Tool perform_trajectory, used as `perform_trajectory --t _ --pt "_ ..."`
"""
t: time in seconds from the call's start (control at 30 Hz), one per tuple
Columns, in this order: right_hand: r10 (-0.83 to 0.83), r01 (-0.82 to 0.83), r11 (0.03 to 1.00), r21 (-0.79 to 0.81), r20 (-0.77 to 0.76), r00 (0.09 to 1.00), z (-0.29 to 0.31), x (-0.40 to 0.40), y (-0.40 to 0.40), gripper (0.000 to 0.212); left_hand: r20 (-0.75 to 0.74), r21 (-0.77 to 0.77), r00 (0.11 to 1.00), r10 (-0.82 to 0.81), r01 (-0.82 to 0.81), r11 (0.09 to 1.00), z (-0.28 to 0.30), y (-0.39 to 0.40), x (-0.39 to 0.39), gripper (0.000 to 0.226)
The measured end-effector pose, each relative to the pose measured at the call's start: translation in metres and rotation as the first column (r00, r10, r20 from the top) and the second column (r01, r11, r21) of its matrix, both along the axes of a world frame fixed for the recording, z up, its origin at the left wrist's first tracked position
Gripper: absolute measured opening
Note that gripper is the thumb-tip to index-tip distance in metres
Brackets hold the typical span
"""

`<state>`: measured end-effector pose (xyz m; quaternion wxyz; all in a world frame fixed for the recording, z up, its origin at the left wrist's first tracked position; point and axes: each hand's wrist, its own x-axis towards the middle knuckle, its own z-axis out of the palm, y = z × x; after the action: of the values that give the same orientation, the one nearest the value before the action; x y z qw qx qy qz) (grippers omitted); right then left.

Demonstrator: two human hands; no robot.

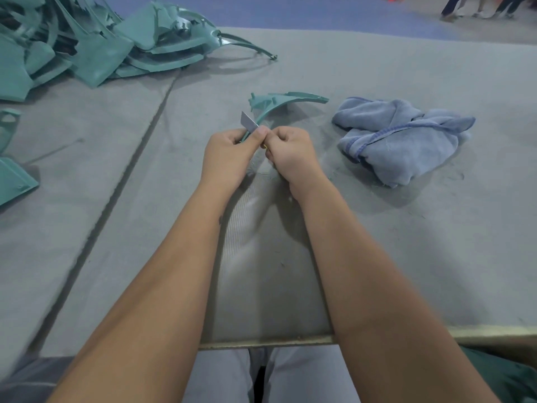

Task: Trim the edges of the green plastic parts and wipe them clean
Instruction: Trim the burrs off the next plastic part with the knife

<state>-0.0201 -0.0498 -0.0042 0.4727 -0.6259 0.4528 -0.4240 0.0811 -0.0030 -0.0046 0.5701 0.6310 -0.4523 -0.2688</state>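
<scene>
Dim, soft light; warped edges

No text, label, brand, number or sign can be read anywhere in this view
</scene>
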Motion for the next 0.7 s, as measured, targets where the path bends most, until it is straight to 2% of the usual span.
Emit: perform_trajectory --t 0.13,0.23,0.33,0.43,0.5,0.6,0.7 --pt "-0.108 0.107 0.994 0.035 0.026 0.994 0.001 0.0 -0.004 0.041 0.07 -0.016 0.997 0.046 -0.045 0.999 -0.003 -0.004 0.0 0.044" --pt "-0.214 0.183 0.965 0.188 0.155 0.964 0.005 -0.005 -0.013 0.037 0.148 0.021 0.988 0.033 -0.037 0.999 -0.005 -0.002 -0.001 0.039" --pt "-0.224 0.145 0.95 0.277 0.279 0.934 0.007 -0.01 -0.012 0.034 0.122 0.027 0.993 0.003 -0.007 1.0 -0.004 0.001 -0.001 0.036" --pt "-0.107 0.021 0.972 0.236 0.358 0.927 0.007 -0.013 -0.005 0.033 0.056 0.042 0.998 -0.017 0.015 0.999 0.0 0.002 0.002 0.007" --pt "0.036 -0.103 0.979 0.176 0.347 0.937 0.008 -0.014 -0.001 0.032 0.006 0.06 0.999 -0.054 0.054 0.997 0.002 0.002 0.004 0.013" --pt "0.212 -0.239 0.968 0.078 0.263 0.941 0.006 -0.012 0.004 0.032 0.047 0.068 0.992 -0.113 0.109 0.992 0.001 0.003 0.005 0.011" --pt "0.23 -0.241 0.969 0.05 0.168 0.959 0.004 -0.011 0.003 0.033 0.04 0.048 0.996 -0.086 0.084 0.995 0.0 0.003 0.006 0.013"
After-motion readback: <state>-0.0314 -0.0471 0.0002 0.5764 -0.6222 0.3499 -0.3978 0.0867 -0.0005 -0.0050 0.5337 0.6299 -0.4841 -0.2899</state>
